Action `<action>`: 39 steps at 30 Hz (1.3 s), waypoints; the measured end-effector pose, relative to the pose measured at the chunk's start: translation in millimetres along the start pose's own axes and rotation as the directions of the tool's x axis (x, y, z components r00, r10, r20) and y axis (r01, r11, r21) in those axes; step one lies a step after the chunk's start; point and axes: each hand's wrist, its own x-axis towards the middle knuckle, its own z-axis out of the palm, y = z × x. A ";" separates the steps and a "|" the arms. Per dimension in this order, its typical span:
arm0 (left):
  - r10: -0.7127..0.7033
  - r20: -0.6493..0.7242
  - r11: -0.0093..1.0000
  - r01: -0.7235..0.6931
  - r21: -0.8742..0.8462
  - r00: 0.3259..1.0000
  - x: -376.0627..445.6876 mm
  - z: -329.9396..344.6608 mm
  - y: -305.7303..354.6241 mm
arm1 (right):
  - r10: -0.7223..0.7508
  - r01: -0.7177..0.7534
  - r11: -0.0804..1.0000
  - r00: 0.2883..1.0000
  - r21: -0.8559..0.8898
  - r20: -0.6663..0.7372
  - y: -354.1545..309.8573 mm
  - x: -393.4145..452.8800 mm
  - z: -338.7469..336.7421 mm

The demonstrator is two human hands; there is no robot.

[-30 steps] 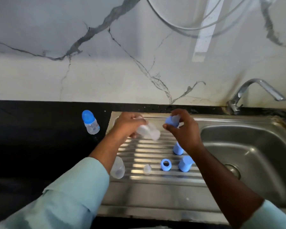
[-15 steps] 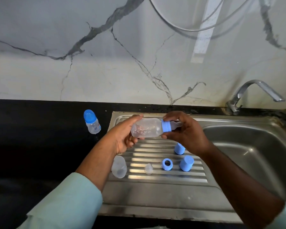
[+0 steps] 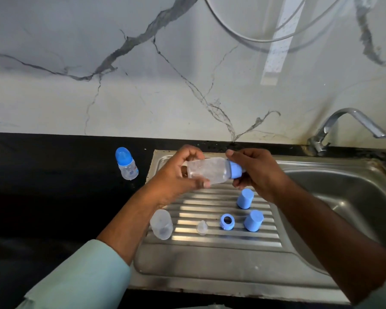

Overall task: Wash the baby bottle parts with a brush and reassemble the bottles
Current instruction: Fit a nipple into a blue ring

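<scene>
Your left hand (image 3: pixel 176 175) is gripping the clear bottle (image 3: pixel 207 170) sideways above the draining board (image 3: pixel 210 253), while your right hand (image 3: pixel 257 172) is pinching its blue collar (image 3: pixel 235 170).

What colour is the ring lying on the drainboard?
Blue, the ring with its dark centre hole; clearest in the head view.

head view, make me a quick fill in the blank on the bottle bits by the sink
1. The left hand grips the clear bottle while the right hand holds its ____ collar.
2. The assembled bottle stands on the ____ counter.
3. ____ blue caps stand on the ribbed drainboard.
4. The loose blue ring lies between the clear nipple and a ____.

Missing words: blue; black; two; cap
</scene>
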 end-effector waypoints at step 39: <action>-0.096 -0.598 0.944 0.263 0.198 0.795 60.0 99.7 -95.9 | 0.097 0.052 0.787 0.974 -0.614 0.207 67.0 82.2 -74.1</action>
